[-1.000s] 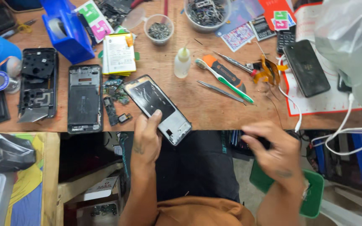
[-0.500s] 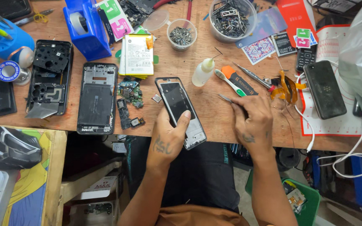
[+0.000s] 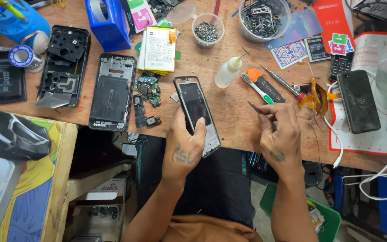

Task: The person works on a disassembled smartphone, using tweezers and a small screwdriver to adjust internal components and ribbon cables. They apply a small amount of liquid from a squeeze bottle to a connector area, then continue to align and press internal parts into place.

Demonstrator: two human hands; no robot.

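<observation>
Two Hands at the Phone Frame

I see the left hand [image 3: 185, 150] gripping the phone frame [image 3: 197, 114] at its near end, fingers wrapped round, frame flat on the wooden bench [image 3: 229, 107]. Right of the frame, the right hand [image 3: 279, 134] pinches thin tweezers [image 3: 255, 107], tips aimed toward it. My judgement: keep the frame pressed flat and approach with the tips low, clear of the glue bottle [image 3: 227, 71] beyond the frame.

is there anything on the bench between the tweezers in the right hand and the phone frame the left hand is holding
Nothing visible does. The right hand holds thin tweezers just right of the phone frame gripped by the left hand; only bare wooden bench lies between them.
</observation>
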